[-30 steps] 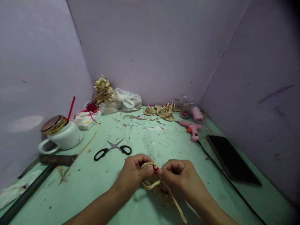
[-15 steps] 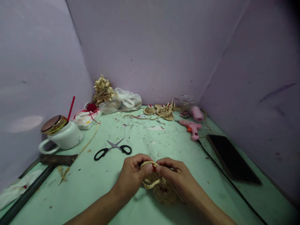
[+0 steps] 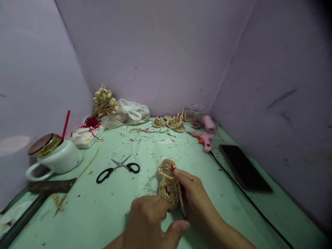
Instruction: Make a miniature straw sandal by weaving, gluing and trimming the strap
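My right hand (image 3: 193, 190) pinches the right edge of a small braided straw piece (image 3: 168, 193) between thumb and fingers. The piece is two joined coils, shaped like a tiny sole. Bits of red thread show in both coils, and a loose straw strand (image 3: 181, 200) hangs along its right side. A narrow straw band crosses the upper coil. My left hand (image 3: 153, 218) is in front of the lower end, thumb spread away from the bent fingers. Its fingertips are partly hidden; whether they touch the straw I cannot tell.
Open black-handled scissors (image 3: 119, 166) lie left of centre. At right are a pink glue gun (image 3: 203, 138) with a black cord and a dark phone (image 3: 243, 167). A white mug (image 3: 62, 157) and a hammer (image 3: 50, 186) stand at left. Beaded straw pieces (image 3: 176, 122) sit at the back.
Before, both hands held the straw piece by its upper coil. Now my left hand has come off that coil and moved toward me; the piece is turned lengthwise in my right hand.
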Demonstrator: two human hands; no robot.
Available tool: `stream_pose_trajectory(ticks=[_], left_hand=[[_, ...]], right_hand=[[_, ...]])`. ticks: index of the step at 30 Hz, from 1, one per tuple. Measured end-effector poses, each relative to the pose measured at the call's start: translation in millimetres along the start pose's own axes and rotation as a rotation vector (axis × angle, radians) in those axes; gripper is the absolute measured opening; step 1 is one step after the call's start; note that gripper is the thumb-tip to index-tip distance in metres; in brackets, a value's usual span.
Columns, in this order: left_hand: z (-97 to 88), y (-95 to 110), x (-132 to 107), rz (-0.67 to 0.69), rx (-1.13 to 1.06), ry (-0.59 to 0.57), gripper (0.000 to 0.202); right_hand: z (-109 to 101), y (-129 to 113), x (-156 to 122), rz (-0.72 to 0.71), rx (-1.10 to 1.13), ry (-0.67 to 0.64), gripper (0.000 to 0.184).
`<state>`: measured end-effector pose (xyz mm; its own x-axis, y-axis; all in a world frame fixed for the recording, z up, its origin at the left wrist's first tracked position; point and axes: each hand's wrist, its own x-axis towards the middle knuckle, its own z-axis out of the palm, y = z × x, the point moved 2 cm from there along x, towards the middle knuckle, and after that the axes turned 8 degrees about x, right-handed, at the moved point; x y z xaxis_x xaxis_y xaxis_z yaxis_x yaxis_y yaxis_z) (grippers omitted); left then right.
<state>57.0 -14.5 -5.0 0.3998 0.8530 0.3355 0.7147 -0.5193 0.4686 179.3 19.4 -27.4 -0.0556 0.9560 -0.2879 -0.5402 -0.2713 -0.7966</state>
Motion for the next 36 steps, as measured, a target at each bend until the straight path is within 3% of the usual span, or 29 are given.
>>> stream_pose_trajectory(ticks=[2,4,6,7,9,11,13,16,21,23,26,27,32,34,36], left_hand=[[10.8,0,0,-0.083,0.008,-0.099,0.028],[14.2,-2,2,-0.083,0.019,-0.039,0.023],[11.9,-2,4,0.093,0.037,0.070,0.010],[10.1,0,4,0.221,0.044,0.105,0.014],[7.8,5,5,0.472,0.075,0.108,0.030],[7.8,9,5,0.656,0.167,0.064,0.034],[8.9,13,6,0.780,0.301,0.031,0.032],[10.9,13,9,0.838,0.442,-0.031,0.028],[12.3,8,13,0.827,0.446,-0.053,0.022],[7.0,6,12,0.830,0.409,0.018,0.021],[-13.4,4,9,0.816,0.374,0.243,0.017],[-23.1,3,8,0.747,0.372,0.360,0.014],[-59.7,-15,11,0.281,0.486,0.666,0.021],[-63.8,-21,14,0.185,0.462,0.656,0.017],[-61.6,-24,17,0.124,0.349,0.520,0.006]], right_hand=[[0,3,-2,-0.004,-0.026,0.006,0.030],[0,2,-4,-0.019,-0.029,0.013,0.030],[0,-1,-3,-0.019,0.014,0.007,0.028],[0,-3,-2,-0.007,0.041,0.001,0.026],[-1,-5,1,0.039,0.073,-0.014,0.023],[-2,-6,4,0.069,0.072,-0.005,0.020],[-2,-5,6,0.092,0.082,0.014,0.019],[0,-5,4,0.129,0.133,0.007,0.017],[1,-9,-1,0.088,0.078,-0.025,0.019],[0,-7,1,0.110,0.034,-0.051,0.024],[-3,-4,6,0.126,-0.005,-0.107,0.029],[-4,-3,7,0.114,-0.019,-0.134,0.031],[-4,-3,9,-0.023,-0.178,-0.207,0.031],[-1,-6,5,-0.085,-0.231,-0.193,0.024],[2,-9,0,-0.124,-0.278,-0.155,0.021]])
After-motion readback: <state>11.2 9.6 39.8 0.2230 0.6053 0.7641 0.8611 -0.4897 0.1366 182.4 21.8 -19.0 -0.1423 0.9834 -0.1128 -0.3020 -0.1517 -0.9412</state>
